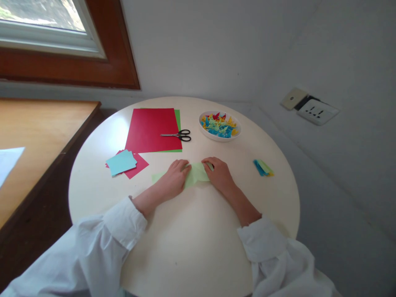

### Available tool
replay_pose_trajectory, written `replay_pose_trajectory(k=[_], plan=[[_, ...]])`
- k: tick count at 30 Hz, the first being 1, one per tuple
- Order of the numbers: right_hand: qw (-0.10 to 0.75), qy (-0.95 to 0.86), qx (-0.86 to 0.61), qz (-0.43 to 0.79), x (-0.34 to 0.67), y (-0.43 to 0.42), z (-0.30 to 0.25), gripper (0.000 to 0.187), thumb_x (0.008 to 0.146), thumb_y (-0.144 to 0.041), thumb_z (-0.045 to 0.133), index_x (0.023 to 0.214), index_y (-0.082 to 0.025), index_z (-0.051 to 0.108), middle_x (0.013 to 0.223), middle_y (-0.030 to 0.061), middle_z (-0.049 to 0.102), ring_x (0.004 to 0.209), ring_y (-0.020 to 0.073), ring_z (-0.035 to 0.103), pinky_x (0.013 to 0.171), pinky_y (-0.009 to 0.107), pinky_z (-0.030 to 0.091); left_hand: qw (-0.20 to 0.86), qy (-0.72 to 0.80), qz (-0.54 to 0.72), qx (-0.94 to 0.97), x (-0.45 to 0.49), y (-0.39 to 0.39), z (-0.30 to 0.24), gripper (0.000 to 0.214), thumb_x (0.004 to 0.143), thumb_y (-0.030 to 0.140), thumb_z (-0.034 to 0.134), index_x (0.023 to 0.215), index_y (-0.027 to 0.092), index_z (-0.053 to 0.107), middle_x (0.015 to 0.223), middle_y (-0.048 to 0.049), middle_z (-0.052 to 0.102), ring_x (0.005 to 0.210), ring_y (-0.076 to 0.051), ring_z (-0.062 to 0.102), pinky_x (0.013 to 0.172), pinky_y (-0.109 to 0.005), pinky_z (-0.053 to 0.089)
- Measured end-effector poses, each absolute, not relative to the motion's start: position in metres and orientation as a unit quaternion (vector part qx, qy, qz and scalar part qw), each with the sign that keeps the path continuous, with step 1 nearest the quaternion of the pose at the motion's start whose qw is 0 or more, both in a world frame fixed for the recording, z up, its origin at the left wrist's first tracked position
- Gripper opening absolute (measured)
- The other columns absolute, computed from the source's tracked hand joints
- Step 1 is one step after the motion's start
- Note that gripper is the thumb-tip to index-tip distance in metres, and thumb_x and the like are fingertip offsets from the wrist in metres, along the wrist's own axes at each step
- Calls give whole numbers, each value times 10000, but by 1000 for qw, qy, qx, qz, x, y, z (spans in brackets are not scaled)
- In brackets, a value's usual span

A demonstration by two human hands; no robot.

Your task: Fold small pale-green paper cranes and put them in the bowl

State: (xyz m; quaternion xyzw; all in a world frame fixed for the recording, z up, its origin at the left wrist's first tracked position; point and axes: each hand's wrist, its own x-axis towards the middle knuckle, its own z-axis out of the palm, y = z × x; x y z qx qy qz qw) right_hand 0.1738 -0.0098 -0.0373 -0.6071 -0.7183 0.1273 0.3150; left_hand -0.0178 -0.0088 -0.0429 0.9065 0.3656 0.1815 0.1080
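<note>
A light green sheet of paper (195, 174) with creases lies in front of me on the round table. My left hand (177, 177) is closed on its left part, thumb and fingers together near the top edge. The fingers of my right hand (217, 171) pinch the upper right edge of the same sheet. Light green paper (157, 177) also shows to the left of my left hand; whether it is a separate piece, I cannot tell, as the hand covers the area between.
Black-handled scissors (176, 135) lie on a red sheet (151, 128) over green paper. Light blue cards (121, 162) top red squares (138, 164) at left. A white bowl (216, 138) holds colourful folded paper pieces. Folded papers (262, 167) lie right. The wall stands behind the round table (192, 247).
</note>
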Motion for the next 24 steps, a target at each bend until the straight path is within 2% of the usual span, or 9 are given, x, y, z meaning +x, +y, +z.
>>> replay_pose_trajectory(k=[6, 12, 24], plan=[[314, -718, -607, 134, 174, -10, -37, 198, 775, -142, 480, 853, -192, 655, 898, 74, 683, 862, 200, 608, 838, 347, 449, 122, 373, 157, 906, -17, -11, -48, 523, 749, 28, 342, 1270, 41, 383, 1366, -239, 381, 1329, -283, 286, 1076, -535, 225], [300, -717, -616, 126, 175, -9, -35, 213, 792, -144, 459, 867, -179, 655, 919, 85, 684, 886, 213, 606, 857, 360, 443, 104, 381, 131, 909, -15, -13, -43, 464, 880, 169, 270, 1298, 3, 381, 1388, -242, 368, 1334, -296, 282, 1089, -511, 211], [268, -729, -618, 124, 175, -10, -35, 291, 799, -97, 414, 944, -172, 654, 994, 76, 681, 941, 212, 592, 897, 370, 424, 75, 386, 129, 910, -16, -13, -46, 467, 891, 176, 260, 1317, 17, 371, 1395, -208, 377, 1328, -285, 295, 1092, -492, 221]])
